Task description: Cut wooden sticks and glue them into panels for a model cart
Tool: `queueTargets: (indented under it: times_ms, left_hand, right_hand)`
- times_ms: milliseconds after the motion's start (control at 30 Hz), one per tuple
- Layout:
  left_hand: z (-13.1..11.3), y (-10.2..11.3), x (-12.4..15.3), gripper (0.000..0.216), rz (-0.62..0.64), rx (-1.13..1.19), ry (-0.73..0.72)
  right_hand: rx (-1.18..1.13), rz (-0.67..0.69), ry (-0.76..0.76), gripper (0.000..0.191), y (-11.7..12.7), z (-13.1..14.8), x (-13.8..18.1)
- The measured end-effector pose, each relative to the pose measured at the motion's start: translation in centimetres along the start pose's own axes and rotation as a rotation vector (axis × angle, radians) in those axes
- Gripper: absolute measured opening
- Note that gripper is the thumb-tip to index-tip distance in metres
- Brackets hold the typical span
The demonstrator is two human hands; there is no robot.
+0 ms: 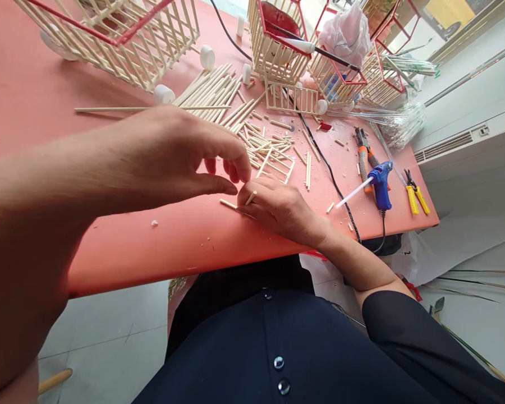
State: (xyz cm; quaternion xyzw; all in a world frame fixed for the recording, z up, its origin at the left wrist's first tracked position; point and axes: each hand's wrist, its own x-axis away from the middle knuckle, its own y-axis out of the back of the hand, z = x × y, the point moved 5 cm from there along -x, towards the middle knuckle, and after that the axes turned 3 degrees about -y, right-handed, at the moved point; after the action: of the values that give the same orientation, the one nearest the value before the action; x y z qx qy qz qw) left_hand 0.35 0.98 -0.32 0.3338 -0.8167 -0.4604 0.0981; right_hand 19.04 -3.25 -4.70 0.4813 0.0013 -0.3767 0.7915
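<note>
My left hand [168,157] hovers over the coral table [151,247], fingers curled together and thumb tip touching a short wooden stick [229,204] lying on the table. My right hand [280,207] rests on the table beside it, fingers closed on another short stick [251,197] that pokes up between them. The two hands nearly touch. Just beyond them lies a small ladder-like frame of glued sticks [278,160] amid loose cut sticks.
A blue glue gun [376,182] with its black cord, yellow-handled cutters [416,196] and orange pliers [364,154] lie at the right. Stick-built cages [122,33] [278,45] stand at the back, with a pile of long sticks [212,90] and white cylinders [164,94].
</note>
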Motion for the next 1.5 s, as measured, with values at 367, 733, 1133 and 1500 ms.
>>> queueTargets:
  times_ms: [367,733,1133,1500]
  left_hand:
    - [-1.1,0.3,0.1,0.044,0.035,0.099,-0.080]
    - [-0.9,-0.8,-0.3,0.032,-0.032,0.112,-0.017]
    - [-1.3,-0.8,-0.4,0.023,-0.014,0.127,-0.030]
    - [-0.7,-1.3,-0.6,0.027,-0.139,0.259,-0.005]
  right_hand:
    - [0.048,-0.058,0.048,0.027,-0.3,-0.6,0.5]
    - [0.081,-0.036,0.023,0.026,-1.3,-1.5,1.0]
    - [0.053,-0.045,0.060,0.017,-0.7,-0.8,0.9]
    - [0.022,-0.008,-0.020,0.029,0.7,-1.0,0.0]
